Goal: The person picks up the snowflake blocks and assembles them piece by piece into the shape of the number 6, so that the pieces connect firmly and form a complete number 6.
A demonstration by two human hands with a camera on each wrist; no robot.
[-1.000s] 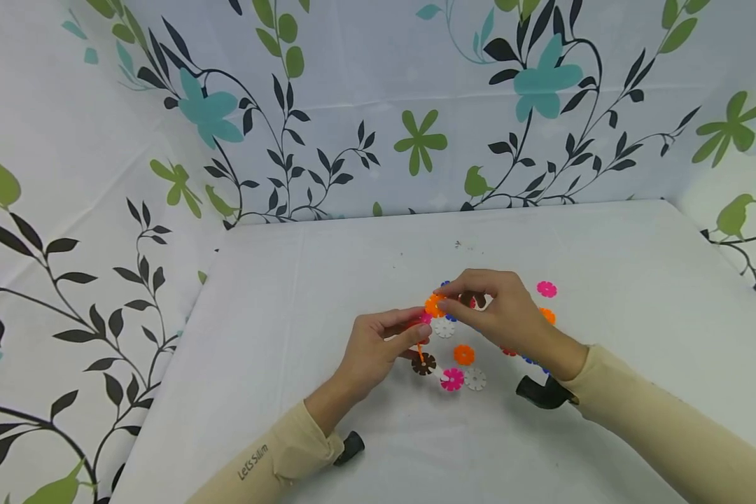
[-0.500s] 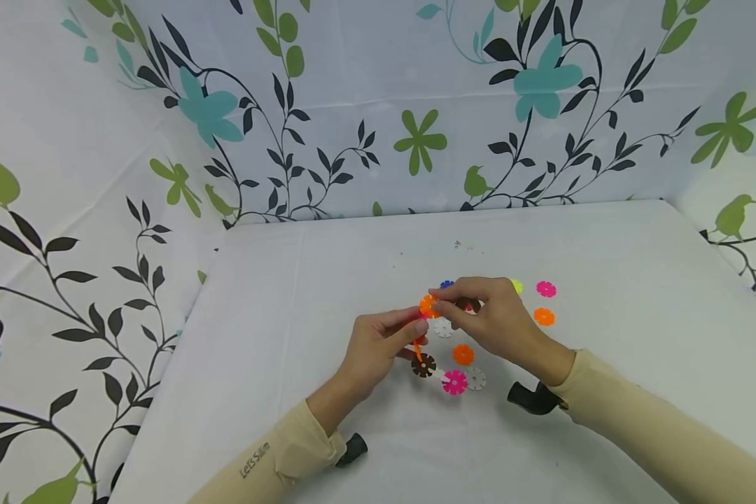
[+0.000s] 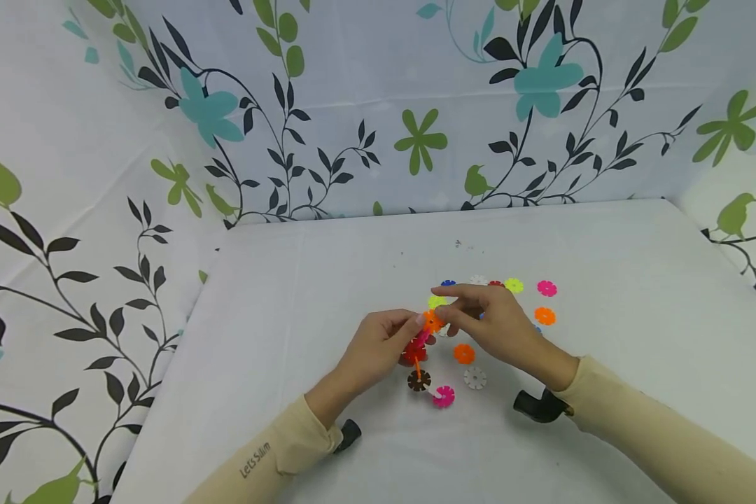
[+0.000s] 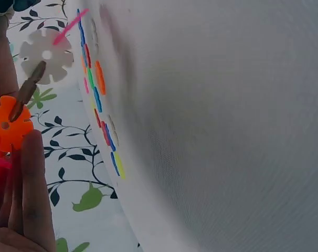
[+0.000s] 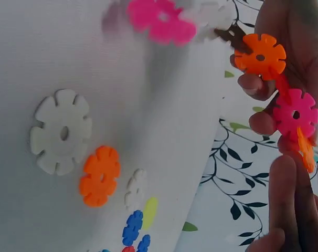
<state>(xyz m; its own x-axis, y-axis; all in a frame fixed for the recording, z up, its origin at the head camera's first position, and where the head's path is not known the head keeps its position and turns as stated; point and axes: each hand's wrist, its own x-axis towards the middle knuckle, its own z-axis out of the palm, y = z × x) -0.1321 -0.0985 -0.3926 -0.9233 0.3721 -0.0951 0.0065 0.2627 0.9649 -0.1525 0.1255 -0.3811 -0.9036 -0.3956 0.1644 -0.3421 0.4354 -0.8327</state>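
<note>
In the head view my left hand (image 3: 378, 346) grips a chain of slotted plastic flower discs. Its top orange disc (image 3: 432, 322) is slotted into a pink disc (image 5: 296, 114). Below the fingers hang a red disc (image 3: 414, 352), an edge-on orange disc, a brown disc (image 3: 418, 381), a white disc and a pink disc (image 3: 444, 397). My right hand (image 3: 500, 325) is at the chain's upper end, its index finger held out straight above the top orange disc. Its thumb tip is at that disc's edge; the right wrist view shows straight fingers beside it.
Loose flower discs lie on the white table (image 3: 290, 280): an orange one (image 3: 464, 354), a white one (image 3: 475, 378), a yellow one (image 3: 514, 285), a pink one (image 3: 547, 288) and several more, some behind my right hand. A patterned cloth (image 3: 353, 105) stands behind.
The left hand has turned and lowered the chain, so its red and pink discs show more. The right index finger has lifted off the top orange disc. A yellow disc has come into sight.
</note>
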